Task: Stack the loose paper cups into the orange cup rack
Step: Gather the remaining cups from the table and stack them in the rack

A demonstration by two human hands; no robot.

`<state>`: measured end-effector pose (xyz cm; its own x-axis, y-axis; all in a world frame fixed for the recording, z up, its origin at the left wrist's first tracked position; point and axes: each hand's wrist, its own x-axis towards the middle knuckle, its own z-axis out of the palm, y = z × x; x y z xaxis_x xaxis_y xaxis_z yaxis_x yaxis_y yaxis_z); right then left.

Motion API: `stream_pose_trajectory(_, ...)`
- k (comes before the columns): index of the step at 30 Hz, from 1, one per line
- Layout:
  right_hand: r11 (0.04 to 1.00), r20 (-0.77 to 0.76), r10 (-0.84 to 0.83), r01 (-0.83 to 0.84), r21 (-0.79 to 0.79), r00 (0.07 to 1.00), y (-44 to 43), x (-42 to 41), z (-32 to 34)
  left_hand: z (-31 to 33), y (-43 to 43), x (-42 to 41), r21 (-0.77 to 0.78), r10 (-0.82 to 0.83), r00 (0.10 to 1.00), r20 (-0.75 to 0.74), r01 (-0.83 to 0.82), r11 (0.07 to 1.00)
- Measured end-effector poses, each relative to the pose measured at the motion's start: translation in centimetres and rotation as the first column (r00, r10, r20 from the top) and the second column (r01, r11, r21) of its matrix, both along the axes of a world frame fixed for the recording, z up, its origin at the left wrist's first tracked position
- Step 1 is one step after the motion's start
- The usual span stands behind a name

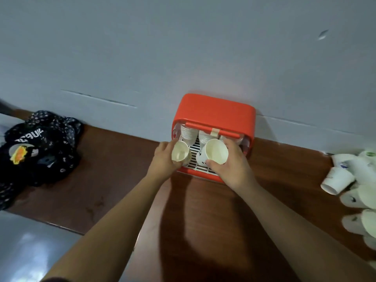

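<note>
Head view: each hand [165,157] [234,161] grips a smooth tapered paper cup [180,154] [213,152] at the glossy orange rack [213,110].

At centre frame the orange cup rack [213,110] is showing smooth, faintly glossy plastic; its white slatted tray [194,148] is looking like matt plastic; the left cup [180,153] and the right cup [215,151] before it are showing matt cream paper inside; the loose cups [337,180] at the right edge are looking like the same matt paper; the table [114,180] is gleaming as glossy dark wood-grain; the black bundle [40,147] at far left is reading as soft printed cloth; the wall [183,47] above is looking matt.
</note>
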<state>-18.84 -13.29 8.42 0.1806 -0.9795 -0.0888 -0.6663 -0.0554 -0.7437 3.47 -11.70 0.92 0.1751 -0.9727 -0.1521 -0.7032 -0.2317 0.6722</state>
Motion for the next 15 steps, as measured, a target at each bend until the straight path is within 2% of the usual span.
stream_pose_trajectory(6,0.995,0.095,0.013,-0.003,-0.101,0.995,-1.3,3.1,-1.1,-2.7,-1.7,0.8,0.005,-0.141,0.989,0.034,0.141,0.990)
stream_pose_trajectory(9,0.989,0.049,0.078,-0.071,-0.129,0.996,-1.3,4.7,-2.1,-3.5,-1.7,2.1,0.014,-0.226,0.974,-0.013,0.226,0.974)
stream_pose_trajectory(11,0.987,-0.009,0.111,-0.111,-0.116,0.994,-1.2,5.7,-2.6,-3.9,-1.4,3.2,0.018,-0.230,0.963,-0.142,0.235,0.972)
stream_pose_trajectory(15,0.970,-0.132,0.230,-0.238,-0.043,0.964,-1.5,7.3,-3.8,-2.7,-0.1,3.7,0.022,-0.013,0.888,-0.459,0.026,0.999)
